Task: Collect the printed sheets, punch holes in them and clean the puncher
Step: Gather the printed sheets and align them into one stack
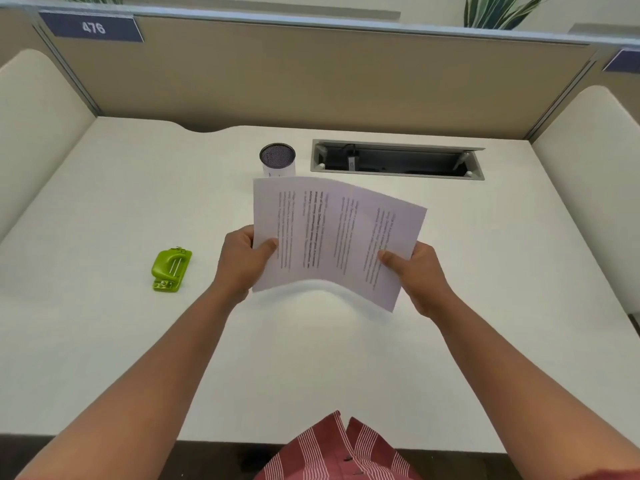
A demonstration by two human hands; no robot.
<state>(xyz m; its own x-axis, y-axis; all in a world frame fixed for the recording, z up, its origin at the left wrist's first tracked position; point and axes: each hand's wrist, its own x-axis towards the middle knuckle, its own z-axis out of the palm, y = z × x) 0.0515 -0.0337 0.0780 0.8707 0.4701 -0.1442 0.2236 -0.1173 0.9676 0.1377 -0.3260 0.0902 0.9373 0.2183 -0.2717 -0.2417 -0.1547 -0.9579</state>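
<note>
Both hands hold the sheets (pixel 332 233) above the desk (pixel 311 358).
Left hand (pixel 242 261) and right hand (pixel 419 275) pinch opposite edges; puncher (pixel 171 270) lies left.

Place: an office cubicle workstation.
Far wall: tan fabric partition (pixel 311 74) with a metal top rail.
Number plate: blue tag reading 476 (pixel 91 27), far left on the partition.
Side screens: cream rounded dividers (pixel 31 133) at left and right.
Desk: white desk (pixel 311 358) with an open cable tray (pixel 398 161) set in at the far right.
Desk items: mesh pen cup (pixel 277 160), green hole puncher (pixel 171 270), printed sheets (pixel 332 233).
Beyond: plant leaves (pixel 498 10) above the partition.
</note>
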